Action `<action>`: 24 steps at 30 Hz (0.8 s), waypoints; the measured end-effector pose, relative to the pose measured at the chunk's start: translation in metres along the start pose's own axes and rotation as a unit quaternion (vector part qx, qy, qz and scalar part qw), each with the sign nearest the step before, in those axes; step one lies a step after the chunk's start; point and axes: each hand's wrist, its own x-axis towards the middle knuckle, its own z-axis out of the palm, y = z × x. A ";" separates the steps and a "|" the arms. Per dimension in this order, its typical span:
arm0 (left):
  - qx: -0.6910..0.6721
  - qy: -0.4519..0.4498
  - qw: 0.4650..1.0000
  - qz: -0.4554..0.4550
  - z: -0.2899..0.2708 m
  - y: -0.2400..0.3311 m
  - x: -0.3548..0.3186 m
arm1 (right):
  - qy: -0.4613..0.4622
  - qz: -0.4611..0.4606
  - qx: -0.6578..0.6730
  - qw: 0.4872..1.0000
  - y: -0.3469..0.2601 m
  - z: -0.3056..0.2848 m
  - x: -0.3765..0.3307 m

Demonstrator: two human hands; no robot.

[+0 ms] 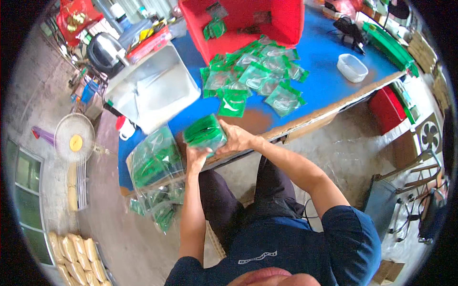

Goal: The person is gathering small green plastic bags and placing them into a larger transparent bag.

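Between my two hands, above the table's front edge, is a thick stack of small green and clear packets [204, 132]. My left hand [196, 156] is closed on the near left side of the stack. Around its right side wraps my right hand [234, 137]. A large clear plastic bag [155, 159] with green packets inside lies on the table just left of my hands. Beyond them, a loose heap of flat green and clear packets [255, 71] spreads out from the mouth of a red bin [290, 24] tipped toward me.
The blue table [320, 81] carries a white tray [157, 90], a red and white mug [125, 127] and a clear plastic tub [352, 68]. Another clear bag of green packets [162, 209] hangs below the left front edge. A fan [75, 139] stands at left.
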 end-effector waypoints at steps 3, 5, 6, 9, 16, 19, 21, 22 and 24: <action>0.203 -0.028 0.978 -0.025 0.021 0.034 -0.004 | 0.013 0.011 0.010 1.000 -0.013 -0.003 -0.008; 0.170 0.000 0.984 -0.053 0.030 0.047 -0.019 | 0.013 0.006 -0.015 1.000 -0.029 -0.002 -0.015; 0.132 0.023 0.988 -0.083 0.033 0.052 -0.030 | 0.003 -0.004 -0.014 1.000 -0.043 -0.003 -0.023; 0.015 0.057 0.981 -0.186 0.035 0.053 -0.074 | -0.053 0.040 -0.032 0.997 -0.092 -0.021 -0.061; -0.169 0.056 0.971 -0.159 0.067 0.040 -0.140 | -0.362 0.281 0.676 0.578 -0.050 0.045 -0.121; -0.107 -0.081 0.980 -0.146 0.042 0.027 -0.155 | -0.268 0.300 0.810 0.427 -0.086 0.078 -0.143; 0.201 -0.149 0.968 -0.012 0.043 0.045 -0.131 | -0.243 0.308 0.821 0.415 -0.042 0.099 -0.149; 0.450 -0.165 0.876 0.058 0.044 0.048 -0.124 | -0.202 0.309 0.836 0.405 -0.029 0.102 -0.164; 0.166 -0.105 0.979 -0.052 0.036 0.035 -0.142 | -0.142 0.304 0.736 0.588 -0.066 0.042 -0.153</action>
